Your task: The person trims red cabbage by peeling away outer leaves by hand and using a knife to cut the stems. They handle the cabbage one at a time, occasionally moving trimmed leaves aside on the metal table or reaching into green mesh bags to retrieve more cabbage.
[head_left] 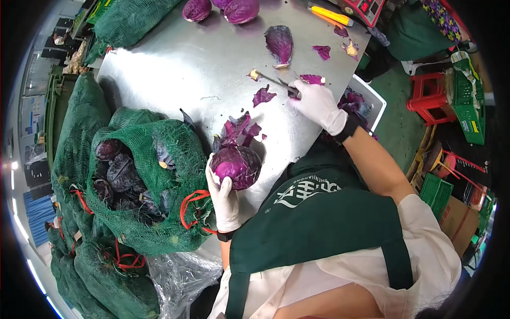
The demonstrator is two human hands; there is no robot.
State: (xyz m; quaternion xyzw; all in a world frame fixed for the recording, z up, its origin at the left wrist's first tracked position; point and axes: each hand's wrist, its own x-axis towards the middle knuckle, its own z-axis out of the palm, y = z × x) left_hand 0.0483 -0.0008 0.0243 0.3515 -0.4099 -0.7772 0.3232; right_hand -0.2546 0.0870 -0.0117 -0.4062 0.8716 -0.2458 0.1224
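While left grip holds cabbage, thumb overlapping it | right grip clasps knife

Left hand in a white glove, close in front of the torso: cupped grip, thumb across the front, fingers curved along the outer side. Dark band on left wrist; forearm mostly hidden. Right hand also white-gloved, fingers curled tight. Right forearm bare, extended farther out, dark wristband just below glove.
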